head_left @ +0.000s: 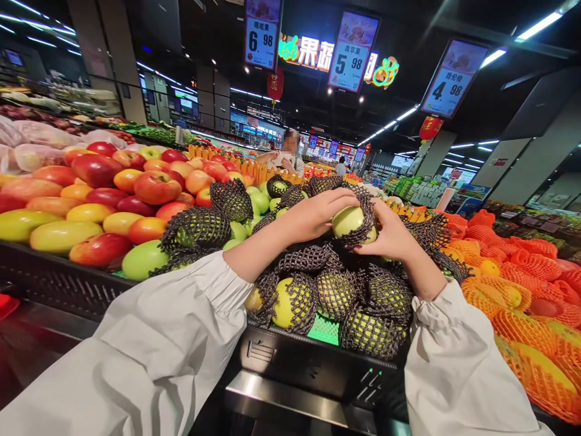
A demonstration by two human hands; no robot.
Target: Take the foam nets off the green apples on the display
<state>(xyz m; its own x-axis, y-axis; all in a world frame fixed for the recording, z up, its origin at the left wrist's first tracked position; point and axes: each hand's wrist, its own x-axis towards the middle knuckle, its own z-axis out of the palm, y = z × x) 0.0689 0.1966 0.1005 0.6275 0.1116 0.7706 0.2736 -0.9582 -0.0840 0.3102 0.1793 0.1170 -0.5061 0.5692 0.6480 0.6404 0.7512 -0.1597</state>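
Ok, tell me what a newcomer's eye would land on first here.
Probably the pale green fruit, half bared from its black net between the left hand and right hand, near the center. Next, perhaps, the heaped red and yellow fruit at left and the orange nets at right. The lit sign glows overhead.

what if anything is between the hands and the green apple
A black foam net lies between the right hand and the green apple. Nothing visible blocks the left hand from the apple's bare left side.
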